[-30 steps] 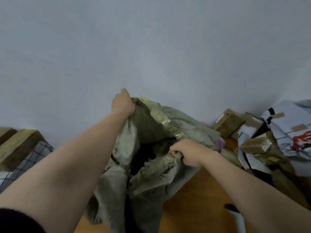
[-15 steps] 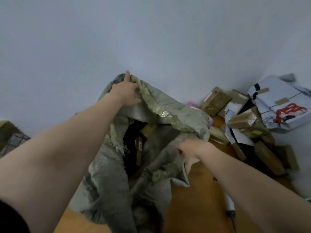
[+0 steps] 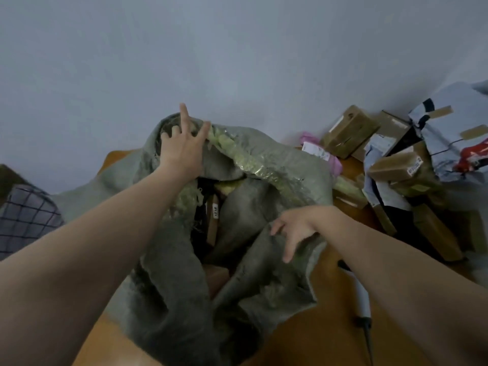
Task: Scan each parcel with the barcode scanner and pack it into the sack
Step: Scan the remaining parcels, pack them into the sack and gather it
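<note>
Dim, flat indoor light w/ cool grey-blue cast; source not in view. Wall point(image 3: 237, 48) evenly grey. Shadows soft, but sack point(image 3: 277, 165) mouth goes near black inside. Faint sheen on its yellowish tape strip point(image 3: 245, 159). Wide-angle bend at edges, forearms point(image 3: 92, 247) stretched big at lower corners. Whole frame soft & grainy; parcels point(image 3: 390, 165) at right smeared, labels unreadable

The grey-green woven sack point(image 3: 169, 299) sits crumpled with its mouth gaping, and a brown labelled parcel point(image 3: 212, 223) stands on end inside. To the sack's right is a heap of parcels point(image 3: 393, 169), brown boxes and grey mailers. The white barcode scanner point(image 3: 360, 299) lies just beside the sack's near right edge.
</note>
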Available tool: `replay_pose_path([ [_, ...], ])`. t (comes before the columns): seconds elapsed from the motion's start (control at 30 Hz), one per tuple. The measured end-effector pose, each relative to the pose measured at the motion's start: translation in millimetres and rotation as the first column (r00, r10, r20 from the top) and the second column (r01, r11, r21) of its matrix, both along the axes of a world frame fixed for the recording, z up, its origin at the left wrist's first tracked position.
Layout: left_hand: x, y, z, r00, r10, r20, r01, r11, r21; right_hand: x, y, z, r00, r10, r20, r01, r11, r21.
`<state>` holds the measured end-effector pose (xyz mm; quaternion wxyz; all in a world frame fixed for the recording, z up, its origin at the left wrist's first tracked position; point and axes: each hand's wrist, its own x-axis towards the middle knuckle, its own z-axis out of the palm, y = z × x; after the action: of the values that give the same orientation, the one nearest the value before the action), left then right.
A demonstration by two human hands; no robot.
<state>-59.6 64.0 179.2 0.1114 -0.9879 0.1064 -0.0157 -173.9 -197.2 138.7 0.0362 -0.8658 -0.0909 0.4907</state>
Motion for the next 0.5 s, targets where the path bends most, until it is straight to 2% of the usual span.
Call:
replay_pose_path([
  [0.07, -18.3, -10.0, 1.2, 0.989, -0.096, 0.111, 0.105, 0.991, -0.078, 12.3, 16.0, 2.7, 0.957, -0.091, 0.274, 0.046, 0.985, 0.167],
  [0.1, -27.7, -14.7, 1.0, 0.977, -0.171, 0.126, 0.187, 0.975, -0.121, 19.6, 23.9, 4.0, 0.902, -0.115, 0.416, 0.029, 0.978, 0.209],
  [0.13, -36.6, -18.6, -1.0, 0.965, -0.250, 0.080, 0.261, 0.948, -0.183, 26.9, 28.9, 1.4, 0.856, -0.135, 0.498, 0.016, 0.972, 0.235],
  [0.2, -51.3, -24.3, -6.7, 0.931, -0.317, -0.180, 0.256, 0.920, -0.298, 42.1, 35.4, -4.6, 0.856, -0.142, 0.497, 0.007, 0.965, 0.264],
  [0.27, -57.4, -23.3, -15.8, 0.833, -0.250, -0.494, 0.098, 0.945, -0.312, 56.3, 36.4, -10.0, 0.868, -0.135, 0.477, -0.001, 0.962, 0.274],
  [0.33, -58.4, -12.6, -20.4, 0.677, -0.116, -0.727, -0.109, 0.961, -0.255, 72.5, 31.9, -18.5, 0.843, -0.170, 0.510, 0.030, 0.962, 0.270],
  [0.37, -56.6, -3.1, -22.3, 0.623, -0.046, -0.781, -0.160, 0.970, -0.185, 80.4, 29.2, -21.7, 0.826, -0.198, 0.528, 0.062, 0.963, 0.263],
  [0.5, -52.0, 29.5, -18.1, 0.599, 0.218, -0.770, -0.170, 0.975, 0.144, 108.9, 16.2, -14.4, 0.713, -0.357, 0.603, 0.237, 0.933, 0.272],
])
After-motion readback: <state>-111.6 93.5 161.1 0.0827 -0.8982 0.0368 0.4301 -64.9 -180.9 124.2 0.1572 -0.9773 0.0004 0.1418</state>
